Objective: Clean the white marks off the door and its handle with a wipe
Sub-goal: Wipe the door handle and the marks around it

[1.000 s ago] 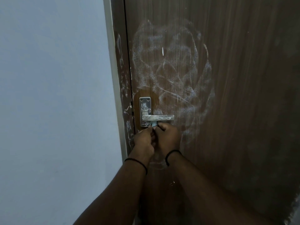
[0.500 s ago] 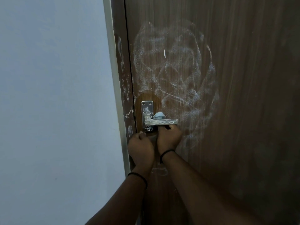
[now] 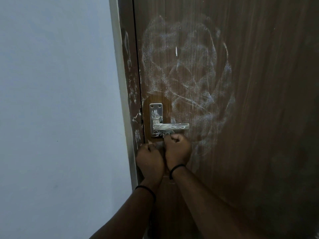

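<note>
Only a pale scrap of the crumpled wipe (image 3: 167,134) shows, pinched in the curled fingers of the right hand (image 3: 177,150) just under the silver metal lever handle (image 3: 170,126) near the left edge of the brown wooden door (image 3: 259,118). Whether the left hand (image 3: 149,157), curled low beside it at the door's edge, holds anything cannot be told. Half a second ago the wipe sat above the lever; the chalky white marks (image 3: 186,80) look unchanged.

Brown door with a metal handle

The door (image 3: 259,118) carries the handle (image 3: 170,126); white marks (image 3: 186,75) spread above and to the right of the handle.
</note>
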Motion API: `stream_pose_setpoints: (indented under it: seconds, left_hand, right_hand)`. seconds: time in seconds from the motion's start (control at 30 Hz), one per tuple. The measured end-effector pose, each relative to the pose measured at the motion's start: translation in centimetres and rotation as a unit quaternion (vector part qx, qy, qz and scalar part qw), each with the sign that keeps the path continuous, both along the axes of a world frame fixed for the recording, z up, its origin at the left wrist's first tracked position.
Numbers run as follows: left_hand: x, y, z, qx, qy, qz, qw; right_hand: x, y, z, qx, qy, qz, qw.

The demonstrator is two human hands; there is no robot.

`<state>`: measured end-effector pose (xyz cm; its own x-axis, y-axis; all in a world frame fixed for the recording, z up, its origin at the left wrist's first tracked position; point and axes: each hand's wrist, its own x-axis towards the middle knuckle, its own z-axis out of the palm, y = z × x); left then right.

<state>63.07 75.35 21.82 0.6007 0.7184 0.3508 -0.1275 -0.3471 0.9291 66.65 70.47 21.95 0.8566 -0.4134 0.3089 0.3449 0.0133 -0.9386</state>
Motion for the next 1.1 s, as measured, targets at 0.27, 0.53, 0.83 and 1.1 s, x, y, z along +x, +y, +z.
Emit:
stream_pose_setpoints:
  seconds: [0.27,0.53,0.83,1.1]
  left_hand:
    - [-1.1,0.0,1.0,0.001,-0.007,-0.031,1.0]
    - [-2.5,-0.1,1.4,0.035,0.027,-0.041,0.998]
    - [-3.1,-0.1,1.2,0.015,-0.018,-0.073,0.997]
    - [-2.9,-0.6,2.4,-0.043,-0.078,-0.103,0.991]
  right_hand:
    - [1.1,0.3,3.0,0.084,-0.008,-0.027,0.996]
    - [0.1,-0.5,0.0,0.023,0.033,0.026,0.999]
    - [-0.4,-1.4,0.1,-0.068,0.069,0.049,0.994]
    - [-0.7,-2.2,1.0,-0.066,0.103,0.118,0.985]
